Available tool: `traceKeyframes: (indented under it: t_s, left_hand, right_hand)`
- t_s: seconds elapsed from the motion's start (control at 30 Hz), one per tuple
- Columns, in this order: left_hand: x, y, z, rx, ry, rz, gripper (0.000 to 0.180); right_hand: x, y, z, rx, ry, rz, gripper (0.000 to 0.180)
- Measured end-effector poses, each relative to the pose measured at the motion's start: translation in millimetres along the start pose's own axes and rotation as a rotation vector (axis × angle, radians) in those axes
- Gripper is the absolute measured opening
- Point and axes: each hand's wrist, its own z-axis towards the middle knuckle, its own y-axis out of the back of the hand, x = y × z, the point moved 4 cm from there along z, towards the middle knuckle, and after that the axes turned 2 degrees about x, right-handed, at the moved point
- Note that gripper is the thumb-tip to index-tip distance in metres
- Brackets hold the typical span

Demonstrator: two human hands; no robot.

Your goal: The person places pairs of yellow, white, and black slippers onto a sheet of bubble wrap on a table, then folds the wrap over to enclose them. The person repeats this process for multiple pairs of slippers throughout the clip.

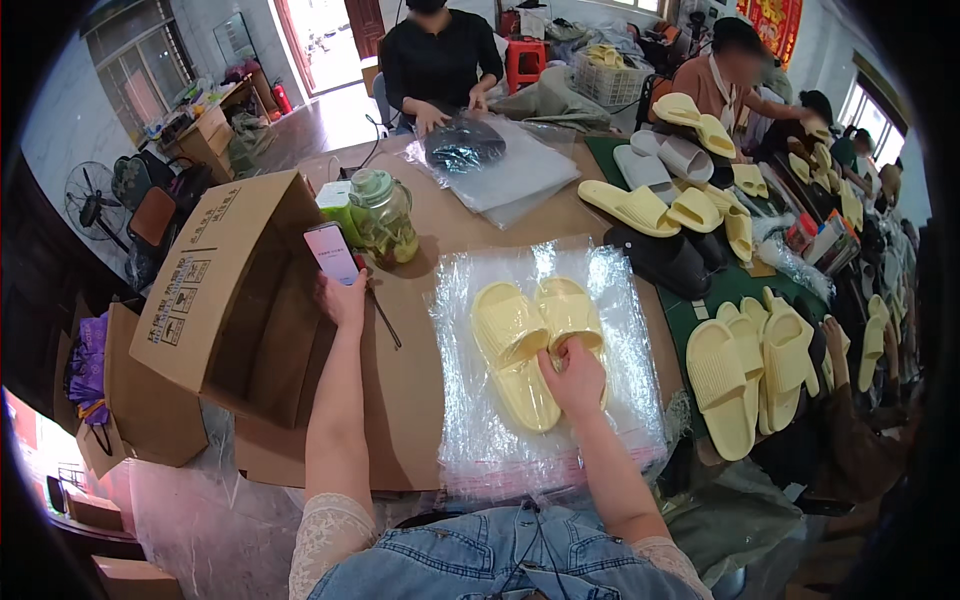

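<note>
My left hand grips the lower end of a smartphone with a lit screen, held upright beside a glass jar. A pair of pale yellow slippers lies side by side on a stack of clear plastic bags in front of me. Shiny film shows over parts of the pair; I cannot tell if they are inside a bag. My right hand is closed at the inner edge of the right slipper, just below its strap, fingertips partly hidden.
An open cardboard box stands at the left of the table. More yellow slippers and grey ones pile up at the right. Across the table, a person in black handles plastic bags. Other people work at the far right.
</note>
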Motion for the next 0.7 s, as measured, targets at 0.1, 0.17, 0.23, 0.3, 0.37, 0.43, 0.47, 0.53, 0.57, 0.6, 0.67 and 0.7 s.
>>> traceKeyframes:
  t_s: [0.1, 0.17, 0.23, 0.3, 0.37, 0.43, 0.47, 0.53, 0.57, 0.6, 0.67, 0.7]
  left_hand:
    - [-2, -2, 1, 0.032, -0.013, 0.010, 0.094]
    - [-3, -1, 2, 0.017, -0.017, 0.041, 0.094]
    - [-5, 0, 2, 0.012, -0.013, 0.069, 0.094]
    - [-9, 1, 2, 0.016, 0.000, 0.094, 0.094]
    - [-7, 1, 4, 0.032, -0.015, 0.091, 0.094]
    - [-6, 1, 5, 0.049, -0.014, 0.080, 0.093]
    - [-6, 1, 5, 0.059, -0.006, 0.071, 0.093]
    - [-6, 2, 4, 0.068, -0.002, 0.062, 0.092]
    - [-6, 2, 3, 0.066, -0.007, 0.061, 0.092]
    - [-5, 3, 3, 0.064, -0.012, 0.061, 0.093]
    - [1, 6, 1, 0.077, -0.017, 0.030, 0.093]
    - [4, 7, 0, 0.083, -0.020, 0.014, 0.093]
  right_hand:
    - [-1, -1, -1, -0.011, 0.001, 0.007, 0.040]
    - [-2, -2, 0, -0.013, -0.004, 0.010, 0.039]
    - [-2, -2, 0, -0.008, -0.012, 0.015, 0.039]
    - [0, 0, 0, 0.005, -0.023, 0.022, 0.038]
    - [1, 1, 0, -0.006, -0.013, 0.033, 0.038]
    - [2, 1, -1, -0.018, -0.007, 0.038, 0.038]
    - [2, 1, -1, -0.025, -0.006, 0.039, 0.038]
    - [2, 1, -1, -0.028, -0.007, 0.034, 0.038]
    - [1, 1, -1, -0.024, -0.010, 0.030, 0.038]
    - [0, 0, -1, -0.019, -0.012, 0.026, 0.038]
    - [0, -1, 0, -0.033, 0.006, 0.022, 0.038]
    - [1, -2, 0, -0.039, 0.016, 0.021, 0.038]
